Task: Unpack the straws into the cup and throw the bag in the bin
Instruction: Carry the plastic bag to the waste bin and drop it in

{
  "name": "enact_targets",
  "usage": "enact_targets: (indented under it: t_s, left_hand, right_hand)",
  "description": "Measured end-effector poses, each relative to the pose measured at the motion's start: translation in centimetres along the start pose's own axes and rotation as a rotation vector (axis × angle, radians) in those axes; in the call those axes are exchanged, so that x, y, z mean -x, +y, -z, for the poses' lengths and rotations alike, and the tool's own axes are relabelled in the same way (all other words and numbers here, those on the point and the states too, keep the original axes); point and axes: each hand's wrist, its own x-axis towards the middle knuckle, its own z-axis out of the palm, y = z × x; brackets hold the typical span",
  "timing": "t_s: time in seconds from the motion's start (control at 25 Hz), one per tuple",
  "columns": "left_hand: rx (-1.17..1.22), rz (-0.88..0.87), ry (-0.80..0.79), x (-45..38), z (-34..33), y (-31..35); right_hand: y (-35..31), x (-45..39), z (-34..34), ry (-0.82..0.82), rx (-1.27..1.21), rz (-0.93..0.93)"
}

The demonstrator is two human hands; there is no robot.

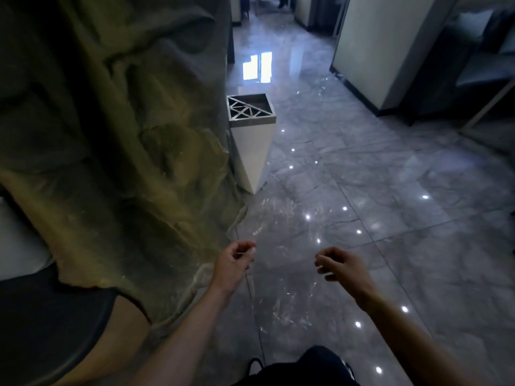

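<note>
Your two forearms are bare from the wrist back to the bottom edge of the frame: no sleeve, cuff, watch, band or glove shows on either one. Your left hand (232,264) and your right hand (338,264) are bare too, with no rings that you can make out in this dim light. Below and between your hands, at the bottom edge, you wear something black (299,367), clothing or a shoe; it is too dark and too cropped to tell. A thin black loop, like a lace or strap (254,363), curls at its left side.
</note>
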Motion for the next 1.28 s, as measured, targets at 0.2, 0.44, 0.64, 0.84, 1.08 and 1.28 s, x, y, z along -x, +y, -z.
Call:
enact_targets:
  t_s: [0.2,0.44,0.64,0.84,1.08,1.28]
  left_hand:
    - [-0.012,0.004,-0.026,-6.3,-1.8,1.2]
    - [-0.026,-0.007,-0.017,-14.3,-6.8,3.1]
    - [-0.051,-0.01,0.009,-21.0,-12.5,6.4]
    - [-0.063,-0.02,0.024,-26.6,-17.3,9.3]
    - [-0.057,-0.023,0.022,-31.8,-20.4,11.3]
    - [-0.06,-0.004,0.046,-37.4,-21.1,12.0]
  right_hand:
    - [-1.3,-5.3,1.5,0.031,0.004,-0.006]
    - [-2.7,-13.8,5.4,0.032,0.015,0.009]
    - [-5.4,-21.5,10.9,0.013,0.018,0.032]
    - [-7.7,-27.6,15.4,-0.001,0.038,0.052]
    - [-9.3,-34.0,18.2,-0.027,0.03,0.046]
    - [-10.4,-39.5,18.3,-0.031,0.022,0.044]
